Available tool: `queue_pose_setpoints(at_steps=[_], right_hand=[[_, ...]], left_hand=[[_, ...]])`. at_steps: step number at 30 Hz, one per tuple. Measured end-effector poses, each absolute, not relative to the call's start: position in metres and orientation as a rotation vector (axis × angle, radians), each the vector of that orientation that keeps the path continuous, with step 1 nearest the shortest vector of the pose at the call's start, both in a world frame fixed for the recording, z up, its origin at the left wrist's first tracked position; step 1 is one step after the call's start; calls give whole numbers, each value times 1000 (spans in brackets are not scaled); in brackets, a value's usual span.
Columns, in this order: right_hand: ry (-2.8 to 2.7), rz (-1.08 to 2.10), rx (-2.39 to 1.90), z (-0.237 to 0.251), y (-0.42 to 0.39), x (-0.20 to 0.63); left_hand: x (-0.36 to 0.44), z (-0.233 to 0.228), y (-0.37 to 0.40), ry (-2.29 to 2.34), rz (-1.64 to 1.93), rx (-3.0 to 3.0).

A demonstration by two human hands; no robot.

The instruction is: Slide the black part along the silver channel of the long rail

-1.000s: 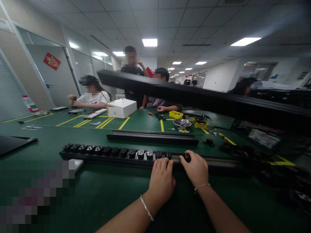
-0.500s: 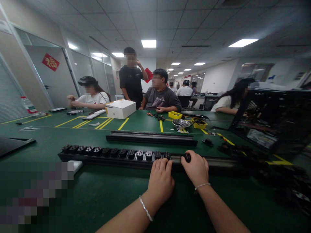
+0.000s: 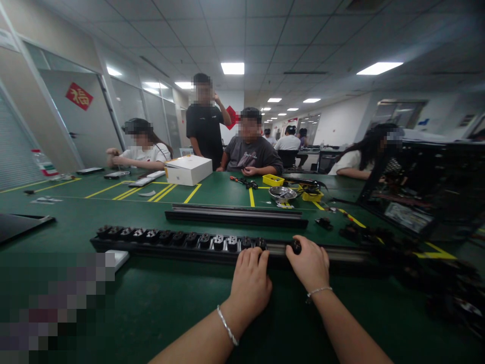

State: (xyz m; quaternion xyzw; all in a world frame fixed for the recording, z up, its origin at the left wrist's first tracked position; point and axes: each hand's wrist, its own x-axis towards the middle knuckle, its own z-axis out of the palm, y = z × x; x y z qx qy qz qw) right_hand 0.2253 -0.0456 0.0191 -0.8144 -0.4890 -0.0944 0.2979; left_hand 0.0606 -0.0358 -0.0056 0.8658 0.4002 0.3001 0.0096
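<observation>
Where dark modules [image 3: 192, 238] line the long black rail [image 3: 170, 250], some show silvery faces (others look plain black) — and at its bare stretch the right hand [image 3: 311, 265] pinches another black module [image 3: 296, 246]. The left hand [image 3: 251, 280] rests at the row's end, its grip unclear — beyond, a second rail [image 3: 237, 217] shares the green worktop [image 3: 170, 303].

A long, narrow black channel rail [image 3: 174, 249] lay crosswise on the table, open side up. A close-set row of black socket modules [image 3: 191, 238], several with shiny metallic tops, filled its left stretch; its bare trough showed grey to their right. One dark, rounded socket module [image 3: 296, 246] sat apart from the row, pinched in the right hand [image 3: 308, 260] at the trough.
</observation>
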Motion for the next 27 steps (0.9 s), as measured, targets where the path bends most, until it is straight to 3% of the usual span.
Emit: queue_pose_setpoints(at_steps=[27], right_hand=[[-1284, -273, -2236, 18, -54, 254]], left_hand=[[60, -3, -36, 1253, 909, 2703]])
